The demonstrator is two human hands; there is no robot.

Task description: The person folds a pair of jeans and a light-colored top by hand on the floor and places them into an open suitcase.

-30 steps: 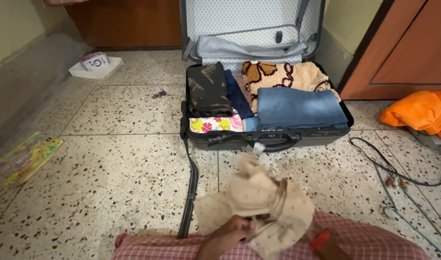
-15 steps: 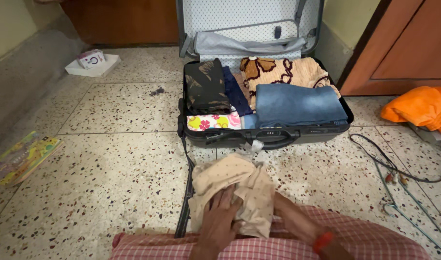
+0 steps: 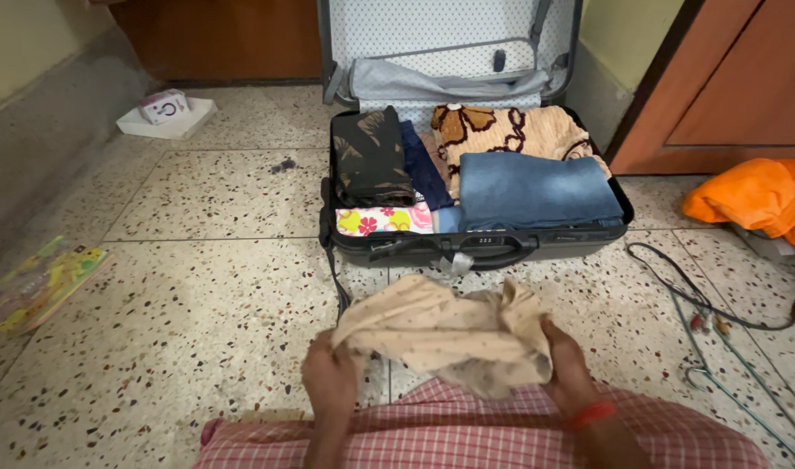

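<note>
Half a second ago bunched and pressed flat on the lap; now stretched wide between both hands, raised over the speckled floor (image 3: 197,287) in front of the open suitcase (image 3: 588,239): a beige dotted garment (image 3: 441,334). Left hand (image 3: 330,378) closed on its left edge, no longer laid flat on top. Right hand (image 3: 567,373), red band at wrist, fingers curled round the right edge.
</note>
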